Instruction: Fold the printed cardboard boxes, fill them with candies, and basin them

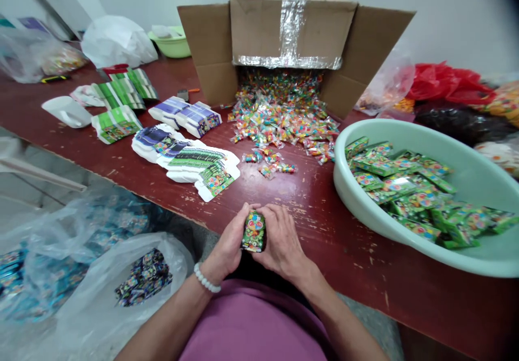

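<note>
A small green box with a colourful print (254, 231) is held upright between both hands at the table's front edge. My left hand (230, 240) grips its left side, thumb near the top. Along its right side lies my right hand (283, 238), fingers bent around the box. Flat green and purple cartons (186, 158) lie fanned out beyond my left hand. Wrapped candies (279, 118) spill from a cardboard box (259, 31) at the back, with a small group (270, 162) nearer me. Filled green boxes (409, 188) lie in a pale green basin (365, 215) on the right.
Stacks of green cartons (117, 123) and purple cartons (184, 115) stand at the left, near a white mug (67, 111). Plastic bags with packets (121, 291) are below the table's left edge. Red bags (446, 82) lie behind the basin.
</note>
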Demonstrator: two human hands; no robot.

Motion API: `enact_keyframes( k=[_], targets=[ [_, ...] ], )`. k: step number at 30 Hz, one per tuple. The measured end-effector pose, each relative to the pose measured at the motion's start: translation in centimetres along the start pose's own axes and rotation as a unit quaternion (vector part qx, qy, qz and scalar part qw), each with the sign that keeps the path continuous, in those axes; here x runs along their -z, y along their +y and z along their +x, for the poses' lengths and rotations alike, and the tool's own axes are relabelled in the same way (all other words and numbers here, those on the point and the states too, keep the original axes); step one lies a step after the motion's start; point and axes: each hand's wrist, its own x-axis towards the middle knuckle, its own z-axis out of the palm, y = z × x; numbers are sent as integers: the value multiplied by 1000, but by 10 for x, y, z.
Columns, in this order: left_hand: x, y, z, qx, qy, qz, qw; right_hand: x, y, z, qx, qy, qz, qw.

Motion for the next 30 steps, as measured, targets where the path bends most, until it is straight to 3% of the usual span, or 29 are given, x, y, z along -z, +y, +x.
enact_keyframes(
  k=[2,3,4,6,7,8,9,10,11,13,15,17,20,22,23,26,27,30],
  targets=[
    [13,13,4,-81,32,156,984,15,3,6,16,30,7,999],
    [22,22,8,-145,79,264,950,27,6,9,25,52,3,998],
    [33,31,12,-219,130,373,892,44,10,11,32,80,-12,996],
    [56,46,22,-311,270,533,739,83,24,13,26,148,-93,984],
    [67,51,26,-308,311,591,678,104,33,13,9,192,-149,970],
    [77,55,30,-292,329,633,638,124,43,12,-18,234,-217,948],
    [84,57,33,-272,336,661,613,141,52,11,-56,271,-279,920],
    [90,58,36,-252,337,675,606,155,60,10,-78,302,-323,893],
    [95,58,38,-236,337,674,614,164,66,9,-82,326,-350,875],
    [99,58,42,-218,344,636,656,166,66,9,-63,343,-356,867],
    [100,60,43,-222,349,548,727,147,55,11,-27,332,-317,888],
    [97,61,40,-235,321,422,815,113,37,14,-9,307,-241,921],
    [84,56,26,-217,238,292,901,54,14,20,-66,233,-23,970],
    [73,48,12,-158,148,247,944,23,8,26,-157,171,180,956],
    [66,44,4,-114,79,221,965,13,7,29,-195,139,288,927],
    [48,35,-13,-16,-112,179,977,3,9,34,-250,94,499,824],
    [43,33,-16,7,-170,161,972,5,9,34,-251,92,521,811],
    [32,27,-19,60,-302,102,946,19,4,29,-246,32,527,813]
  ],
)
